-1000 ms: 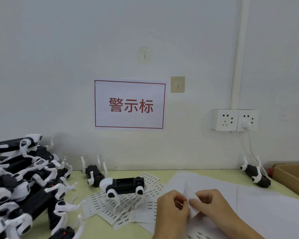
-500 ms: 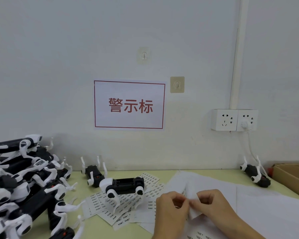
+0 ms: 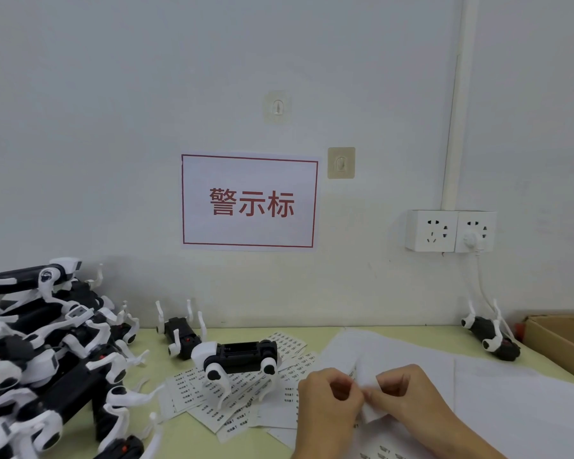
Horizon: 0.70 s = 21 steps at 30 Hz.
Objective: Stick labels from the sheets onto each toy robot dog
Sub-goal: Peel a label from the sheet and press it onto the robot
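My left hand [image 3: 328,405] and my right hand [image 3: 408,397] meet at the bottom centre, both pinching a folded white label sheet [image 3: 367,372] between fingertips. A black-and-white toy robot dog [image 3: 237,357] stands on scattered label sheets [image 3: 209,402] just left of my hands. Another dog [image 3: 179,336] lies on its back behind it. A heap of toy dogs [image 3: 43,359] fills the left side. One more dog [image 3: 491,336] lies upside down at the far right.
Large white paper sheets [image 3: 511,399] cover the yellow-green table [image 3: 186,438] on the right. A cardboard box [image 3: 564,336] sits at the right edge. The wall holds a red-lettered sign [image 3: 249,202] and a socket [image 3: 451,230] with a plugged cable.
My fingertips have shifted slightly on the folded sheet, working at its edge. The dogs and loose sheets have not moved.
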### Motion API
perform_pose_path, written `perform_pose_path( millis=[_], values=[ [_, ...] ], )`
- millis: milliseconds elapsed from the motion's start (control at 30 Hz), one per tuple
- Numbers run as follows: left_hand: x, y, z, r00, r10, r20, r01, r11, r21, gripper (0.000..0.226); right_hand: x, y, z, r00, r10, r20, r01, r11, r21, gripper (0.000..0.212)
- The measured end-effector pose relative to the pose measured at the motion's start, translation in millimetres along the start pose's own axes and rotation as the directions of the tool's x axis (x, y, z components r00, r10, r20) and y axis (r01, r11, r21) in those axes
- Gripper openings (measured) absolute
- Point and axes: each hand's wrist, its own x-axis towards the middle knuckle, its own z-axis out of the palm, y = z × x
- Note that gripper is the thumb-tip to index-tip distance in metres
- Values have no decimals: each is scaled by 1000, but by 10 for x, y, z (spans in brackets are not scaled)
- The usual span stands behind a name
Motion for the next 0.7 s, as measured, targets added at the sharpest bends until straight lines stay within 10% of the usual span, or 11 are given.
perform_pose_path(
  millis=[700],
  values=[
    [21,-54,12,999,-40,-24,39,998,-46,18,20,30,-6,1000,-4,-26,3,1000,-20,47]
  ],
)
